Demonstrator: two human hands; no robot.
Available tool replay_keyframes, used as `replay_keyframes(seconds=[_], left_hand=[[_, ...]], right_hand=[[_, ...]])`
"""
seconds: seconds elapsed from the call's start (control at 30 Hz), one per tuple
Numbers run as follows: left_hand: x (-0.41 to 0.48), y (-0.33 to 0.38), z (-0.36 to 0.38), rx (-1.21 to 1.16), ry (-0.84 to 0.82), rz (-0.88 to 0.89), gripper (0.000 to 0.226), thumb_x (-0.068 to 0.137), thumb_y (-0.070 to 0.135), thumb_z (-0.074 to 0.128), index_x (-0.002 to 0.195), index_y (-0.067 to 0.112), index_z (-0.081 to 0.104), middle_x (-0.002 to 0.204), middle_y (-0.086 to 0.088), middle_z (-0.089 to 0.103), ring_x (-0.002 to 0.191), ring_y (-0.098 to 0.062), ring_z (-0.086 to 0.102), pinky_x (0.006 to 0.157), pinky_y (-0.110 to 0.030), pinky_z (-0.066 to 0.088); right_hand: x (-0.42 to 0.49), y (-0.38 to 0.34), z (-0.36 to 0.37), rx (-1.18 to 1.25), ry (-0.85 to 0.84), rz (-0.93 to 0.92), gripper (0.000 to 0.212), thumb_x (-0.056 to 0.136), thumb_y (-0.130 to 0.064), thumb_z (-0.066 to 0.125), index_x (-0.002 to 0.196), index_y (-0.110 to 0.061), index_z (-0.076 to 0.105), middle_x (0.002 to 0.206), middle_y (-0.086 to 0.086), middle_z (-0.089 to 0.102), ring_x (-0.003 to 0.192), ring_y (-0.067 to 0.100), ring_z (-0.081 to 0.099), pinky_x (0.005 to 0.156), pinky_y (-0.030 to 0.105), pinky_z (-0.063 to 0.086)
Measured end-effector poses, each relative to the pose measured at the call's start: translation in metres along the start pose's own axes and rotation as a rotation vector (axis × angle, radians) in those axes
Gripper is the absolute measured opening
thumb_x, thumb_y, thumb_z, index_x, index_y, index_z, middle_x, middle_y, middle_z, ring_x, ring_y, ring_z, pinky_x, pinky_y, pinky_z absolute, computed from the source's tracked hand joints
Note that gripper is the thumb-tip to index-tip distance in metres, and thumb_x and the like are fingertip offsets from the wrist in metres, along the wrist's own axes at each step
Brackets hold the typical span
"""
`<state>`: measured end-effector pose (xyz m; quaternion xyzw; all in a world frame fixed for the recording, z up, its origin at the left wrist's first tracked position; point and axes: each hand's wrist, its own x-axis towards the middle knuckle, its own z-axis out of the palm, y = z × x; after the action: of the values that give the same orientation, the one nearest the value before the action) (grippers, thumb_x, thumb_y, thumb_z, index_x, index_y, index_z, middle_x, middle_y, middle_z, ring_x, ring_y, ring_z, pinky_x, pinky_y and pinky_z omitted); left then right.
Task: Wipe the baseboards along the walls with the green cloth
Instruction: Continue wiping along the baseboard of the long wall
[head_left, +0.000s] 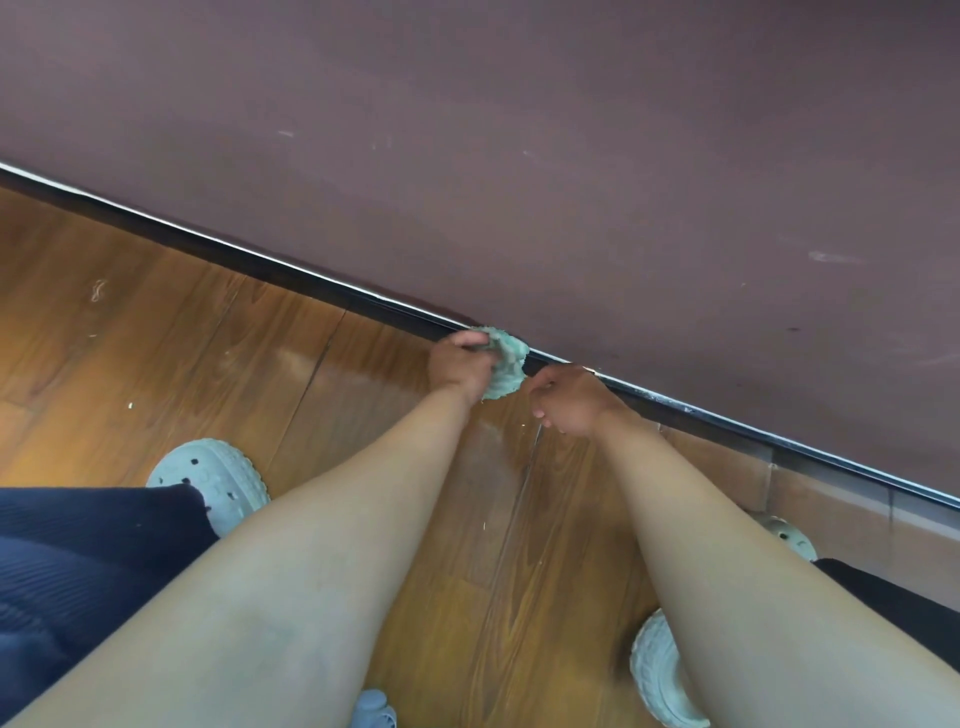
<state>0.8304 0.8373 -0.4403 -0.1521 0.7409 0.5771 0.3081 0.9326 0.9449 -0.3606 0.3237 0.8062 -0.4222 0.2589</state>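
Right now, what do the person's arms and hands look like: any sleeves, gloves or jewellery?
The left hand and right hand wear no gloves, and no watch or band shows at either wrist. Both forearms are uncovered down to the frame's edge, with no sleeve in view. Rings are too small to tell.

The cloth (506, 364) was pale green; baseboard (311, 286) black, white-edged on top; wall (571, 156) mauve; floor (182, 338) amber wood-grain; clogs (218, 467) mint.
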Motion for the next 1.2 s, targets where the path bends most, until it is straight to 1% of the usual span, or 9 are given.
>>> replay_keyframes(seconds=[0.17,0.23,0.33,0.47,0.67,0.73,0.87,1.0,1.2], left_hand=[[0.012,0.011,-0.009,-0.201,0.242,0.028,0.022,0.08,-0.011,0.067,0.076,0.01,0.073,0.095,-0.016,0.076,0.088,-0.029,0.073,0.094,-0.047,0.058],[0.019,0.013,-0.015,-0.225,0.274,-0.001,0.028,0.082,-0.01,0.069,0.069,0.015,0.069,0.091,-0.01,0.075,0.092,-0.028,0.073,0.094,-0.045,0.059],[0.018,0.007,-0.011,-0.162,0.221,-0.037,0.025,0.076,-0.002,0.077,0.067,0.019,0.069,0.089,-0.003,0.076,0.093,-0.026,0.075,0.091,-0.042,0.06],[-0.002,-0.002,0.005,-0.11,0.101,-0.011,0.024,0.073,-0.002,0.079,0.071,0.02,0.07,0.096,-0.007,0.078,0.094,-0.026,0.075,0.091,-0.042,0.061],[0.007,0.007,0.004,-0.135,0.191,-0.023,0.018,0.076,0.005,0.073,0.086,0.019,0.066,0.099,-0.007,0.074,0.093,-0.028,0.073,0.09,-0.044,0.061],[0.007,0.006,0.003,-0.103,0.196,-0.015,0.022,0.076,0.008,0.073,0.093,0.02,0.065,0.104,-0.007,0.072,0.095,-0.028,0.073,0.092,-0.043,0.06],[-0.006,0.001,0.012,0.033,0.093,0.055,0.032,0.075,0.011,0.078,0.1,0.021,0.061,0.111,-0.006,0.07,0.098,-0.025,0.071,0.093,-0.041,0.059],[-0.016,-0.005,0.026,0.176,-0.004,0.098,0.05,0.065,0.027,0.092,0.102,0.024,0.058,0.12,-0.004,0.061,0.101,-0.018,0.066,0.095,-0.032,0.055],[0.007,0.011,0.009,-0.018,0.317,0.112,0.015,0.082,0.007,0.08,0.091,0.011,0.069,0.104,-0.01,0.074,0.101,-0.024,0.071,0.097,-0.027,0.053]], right_hand=[[-0.002,0.009,-0.001,0.043,-0.008,0.021,0.02,0.091,-0.012,0.048,0.097,-0.022,0.064,0.097,0.004,0.066,0.1,0.025,0.065,0.086,0.035,0.051],[-0.003,0.013,-0.002,0.059,0.0,0.026,0.019,0.091,-0.015,0.049,0.098,-0.022,0.065,0.103,0.008,0.07,0.102,0.027,0.067,0.089,0.038,0.053],[-0.004,0.017,-0.003,0.089,0.002,0.035,0.019,0.091,-0.013,0.049,0.09,-0.024,0.063,0.099,0.008,0.071,0.099,0.028,0.069,0.087,0.039,0.054],[-0.002,0.013,-0.002,0.105,0.01,0.037,0.026,0.088,-0.008,0.047,0.077,-0.028,0.061,0.094,0.008,0.071,0.091,0.027,0.068,0.08,0.037,0.054],[-0.005,0.018,-0.004,0.13,-0.034,0.061,0.021,0.089,-0.01,0.047,0.091,-0.009,0.068,0.086,0.012,0.068,0.078,0.024,0.063,0.083,0.045,0.057],[-0.006,0.022,-0.006,0.136,-0.038,0.088,0.023,0.09,-0.011,0.047,0.095,-0.001,0.066,0.083,0.012,0.066,0.075,0.023,0.062,0.079,0.043,0.058],[-0.007,0.025,-0.007,0.194,-0.027,0.109,0.016,0.092,-0.006,0.044,0.09,-0.01,0.06,0.079,0.012,0.059,0.065,0.02,0.058,0.067,0.034,0.047],[-0.006,0.027,-0.006,0.201,-0.038,0.121,0.015,0.092,-0.013,0.046,0.087,-0.012,0.06,0.079,0.01,0.061,0.068,0.022,0.058,0.064,0.032,0.047],[-0.001,0.032,-0.012,0.22,-0.029,0.142,0.022,0.094,-0.01,0.046,0.103,-0.006,0.065,0.082,0.009,0.062,0.073,0.022,0.059,0.061,0.027,0.049]])
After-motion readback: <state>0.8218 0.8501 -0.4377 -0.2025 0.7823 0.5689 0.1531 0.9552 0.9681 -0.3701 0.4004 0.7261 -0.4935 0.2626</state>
